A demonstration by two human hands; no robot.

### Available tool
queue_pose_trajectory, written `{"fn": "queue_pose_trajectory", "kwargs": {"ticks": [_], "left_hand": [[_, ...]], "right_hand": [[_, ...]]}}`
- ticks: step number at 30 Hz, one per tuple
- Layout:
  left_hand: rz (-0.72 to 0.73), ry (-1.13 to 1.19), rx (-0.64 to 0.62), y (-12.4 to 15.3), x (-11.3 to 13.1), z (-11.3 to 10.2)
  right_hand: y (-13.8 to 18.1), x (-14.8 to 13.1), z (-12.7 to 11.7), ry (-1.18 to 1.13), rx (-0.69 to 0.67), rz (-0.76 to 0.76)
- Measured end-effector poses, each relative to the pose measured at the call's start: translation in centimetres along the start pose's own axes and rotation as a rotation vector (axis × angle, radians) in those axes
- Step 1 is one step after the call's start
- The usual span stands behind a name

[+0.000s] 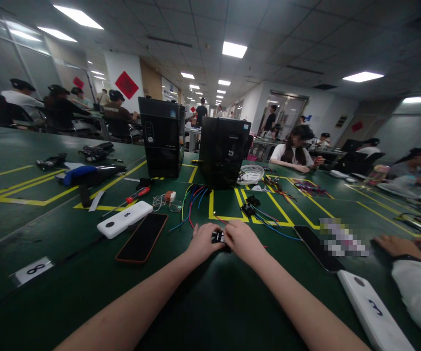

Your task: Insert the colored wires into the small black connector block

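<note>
Just above the green table, my left hand has its fingers closed around a small black part. My right hand is pinched against the same part from the other side, its fingertips mostly hidden. A short red wire rises beside the fingers and seems to lead to the part, whose exact kind is too small to tell. Beyond my left hand lies a bundle of loose coloured wires. Similar black parts with blue and red wires lie beyond my right hand.
Two black computer towers stand ahead. To the left lie a phone, a white power bank, a red-handled screwdriver and glasses. A white basket, another phone and a co-worker's arm are at right.
</note>
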State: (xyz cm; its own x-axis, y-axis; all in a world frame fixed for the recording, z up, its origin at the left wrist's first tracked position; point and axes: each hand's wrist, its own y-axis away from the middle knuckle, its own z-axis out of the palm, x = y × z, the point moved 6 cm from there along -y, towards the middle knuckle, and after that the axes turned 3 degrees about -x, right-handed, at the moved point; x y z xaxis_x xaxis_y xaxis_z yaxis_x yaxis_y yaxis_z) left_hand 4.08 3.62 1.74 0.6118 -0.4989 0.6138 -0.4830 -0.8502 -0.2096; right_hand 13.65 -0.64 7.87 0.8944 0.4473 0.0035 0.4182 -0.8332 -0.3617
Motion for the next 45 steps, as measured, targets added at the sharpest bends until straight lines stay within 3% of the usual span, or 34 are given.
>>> {"fn": "queue_pose_trajectory", "kwargs": {"ticks": [3, 8, 13, 21, 24, 28, 31, 37, 45], "left_hand": [[0.017, 0.01, 0.001, 0.0, -0.1, 0.0], [0.012, -0.003, -0.02, 0.1, 0.0, -0.1], [-0.001, 0.002, -0.03, 0.2, 0.0, -0.1], [-0.001, 0.03, -0.069, 0.1, 0.0, 0.0], [-0.007, 0.032, -0.069, 0.1, -0.1, 0.0], [0.0, 0.049, -0.064, 0.0, -0.2, 0.1], [0.002, 0.058, -0.066, -0.1, -0.3, 0.1], [-0.03, 0.039, -0.063, -0.4, -0.3, -0.1], [-0.042, 0.019, -0.098, -0.8, -0.8, -0.2]], "right_hand": [[0.5, 1.8, 1.6, -0.077, -0.099, 0.063], [1.2, 5.1, 2.6, -0.235, -0.061, 0.264], [1.5, 7.2, 4.1, -0.433, -0.318, 0.342], [1.9, 13.3, 2.1, -0.138, -0.097, 0.43], [2.0, 11.6, 1.7, -0.109, -0.068, 0.327], [1.6, 5.6, 1.9, -0.194, -0.15, 0.072], [1.3, 2.8, 2.3, -0.088, -0.165, 0.007], [1.3, 1.6, 3.5, 0.112, -0.14, -0.057], [1.9, 1.2, 4.4, 0.077, -0.049, -0.027]]}}
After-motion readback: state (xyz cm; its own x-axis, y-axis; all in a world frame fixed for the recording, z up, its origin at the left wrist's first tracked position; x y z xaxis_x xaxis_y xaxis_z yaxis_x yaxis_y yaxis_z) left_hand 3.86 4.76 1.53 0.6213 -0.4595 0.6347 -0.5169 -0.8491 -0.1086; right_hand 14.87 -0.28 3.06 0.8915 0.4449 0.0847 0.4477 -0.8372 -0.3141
